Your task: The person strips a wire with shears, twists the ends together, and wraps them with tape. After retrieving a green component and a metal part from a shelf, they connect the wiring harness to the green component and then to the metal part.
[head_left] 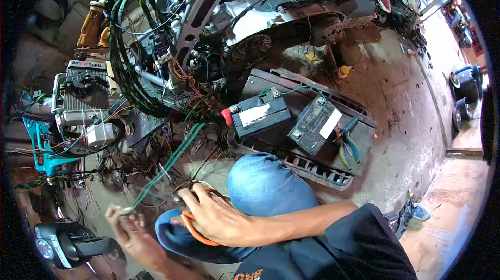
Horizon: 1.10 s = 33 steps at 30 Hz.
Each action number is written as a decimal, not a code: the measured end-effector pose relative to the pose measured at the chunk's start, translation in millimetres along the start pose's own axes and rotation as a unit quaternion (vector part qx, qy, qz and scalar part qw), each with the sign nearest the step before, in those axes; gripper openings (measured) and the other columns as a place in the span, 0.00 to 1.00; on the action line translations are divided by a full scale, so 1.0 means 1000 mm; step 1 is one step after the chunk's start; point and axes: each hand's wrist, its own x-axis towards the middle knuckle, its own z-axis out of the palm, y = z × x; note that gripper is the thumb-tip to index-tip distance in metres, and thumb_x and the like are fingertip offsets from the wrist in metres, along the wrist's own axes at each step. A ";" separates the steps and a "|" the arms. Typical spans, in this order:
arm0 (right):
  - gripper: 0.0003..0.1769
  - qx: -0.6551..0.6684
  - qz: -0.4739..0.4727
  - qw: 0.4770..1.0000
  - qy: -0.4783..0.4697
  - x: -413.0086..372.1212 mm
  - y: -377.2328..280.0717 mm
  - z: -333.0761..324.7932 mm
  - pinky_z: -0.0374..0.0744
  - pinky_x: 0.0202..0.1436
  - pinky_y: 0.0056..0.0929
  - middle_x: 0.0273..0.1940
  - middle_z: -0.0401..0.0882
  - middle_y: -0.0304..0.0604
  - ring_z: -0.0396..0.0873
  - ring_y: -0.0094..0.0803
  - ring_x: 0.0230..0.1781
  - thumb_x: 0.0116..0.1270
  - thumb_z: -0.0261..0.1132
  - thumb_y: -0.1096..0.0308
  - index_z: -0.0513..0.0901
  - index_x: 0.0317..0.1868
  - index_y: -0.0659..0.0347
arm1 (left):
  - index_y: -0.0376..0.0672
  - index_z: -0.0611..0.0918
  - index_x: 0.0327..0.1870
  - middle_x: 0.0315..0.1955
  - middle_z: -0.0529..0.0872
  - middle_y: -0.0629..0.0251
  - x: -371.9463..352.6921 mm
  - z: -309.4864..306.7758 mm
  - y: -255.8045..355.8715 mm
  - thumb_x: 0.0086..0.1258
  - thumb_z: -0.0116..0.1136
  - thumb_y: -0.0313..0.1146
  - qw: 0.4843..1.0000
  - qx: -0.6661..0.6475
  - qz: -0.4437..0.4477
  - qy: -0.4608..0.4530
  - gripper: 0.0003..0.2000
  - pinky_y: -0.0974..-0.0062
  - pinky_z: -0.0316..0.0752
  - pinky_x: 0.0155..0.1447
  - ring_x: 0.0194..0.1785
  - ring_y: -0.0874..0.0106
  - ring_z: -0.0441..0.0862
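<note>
My left hand (127,230), slightly blurred, has its fingers pinched on the end of several green wires (174,158). These run taut down and left from the tangled wiring of the machine frame. Beside it, my right hand (216,217) is closed around orange-handled scissors (195,228). The scissors' blades point left toward the green wires and are smeared by motion. Below both hands are my knees in blue jeans (268,183).
Two black batteries (263,118) (315,123) and pliers (348,144) lie on a dark plastic case (359,134) to the right. A coiled black cable loom (117,56) hangs on the metal frame (200,14). A radiator (86,90), a teal bracket (44,150) and a headlamp unit (57,243) stand at left.
</note>
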 end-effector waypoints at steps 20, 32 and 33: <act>0.19 0.378 0.125 0.916 -0.038 0.003 -0.011 -0.028 0.76 0.55 0.24 0.47 0.74 0.37 0.74 0.21 0.50 0.80 0.65 0.70 0.72 0.66 0.64 | 0.42 0.64 0.40 0.18 0.69 0.66 -0.006 0.048 0.041 0.79 0.58 0.30 0.954 -0.130 -0.129 -0.237 0.12 0.75 0.67 0.12 0.10 0.78 0.64; 0.27 -0.054 -0.052 0.997 0.018 0.051 -0.040 -0.137 0.82 0.50 0.42 0.49 0.80 0.56 0.83 0.53 0.46 0.70 0.74 0.65 0.76 0.63 0.69 | 0.35 0.80 0.50 0.32 0.83 0.66 0.021 0.083 0.029 0.86 0.53 0.33 0.944 -0.024 -0.028 -0.327 0.10 0.81 0.70 0.39 0.35 0.83 0.75; 0.27 -0.072 -0.065 0.995 0.014 0.051 -0.039 -0.136 0.82 0.50 0.42 0.49 0.80 0.57 0.83 0.54 0.46 0.70 0.75 0.64 0.77 0.63 0.69 | 0.35 0.80 0.51 0.31 0.81 0.69 0.021 0.084 0.025 0.87 0.53 0.33 0.949 -0.043 -0.009 -0.313 0.10 0.82 0.68 0.39 0.34 0.83 0.73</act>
